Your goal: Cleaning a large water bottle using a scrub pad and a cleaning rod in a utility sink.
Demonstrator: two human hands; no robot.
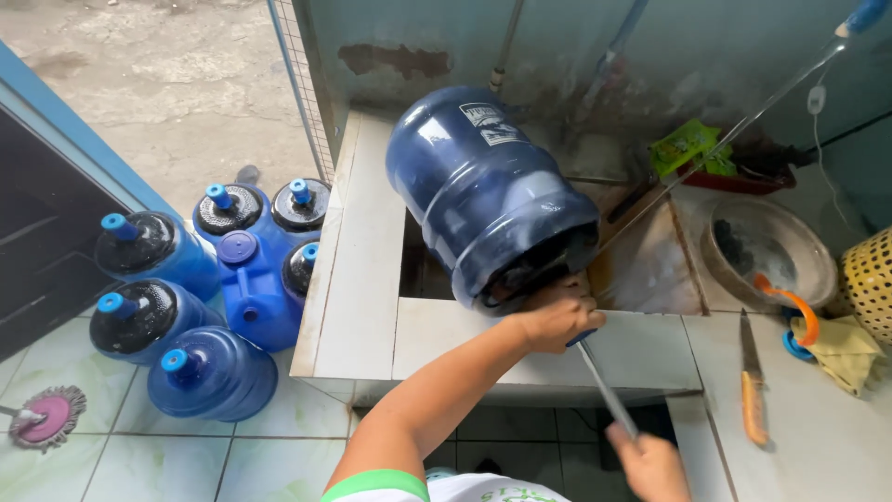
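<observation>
A large blue water jug [483, 191] lies tilted over a tiled sink basin [641, 270], its mouth pointing down toward me. My left hand [556, 321] is cupped at the jug's neck, resting on the sink's front ledge [437, 339]. My right hand [652, 463] grips the lower end of a thin grey rod [604, 390] that runs up past my left hand into the jug's mouth. The rod's far end is hidden inside the jug. A clear tube [743, 121] slants down from the upper right toward the jug's mouth.
Several blue capped jugs [153, 321] and a blue jerry can [253, 293] stand on the floor at left, near a pink mop head [46, 416]. On the counter at right lie an orange-handled knife [751, 381], a round basin [767, 251], a cloth [844, 346] and a yellow basket [869, 279].
</observation>
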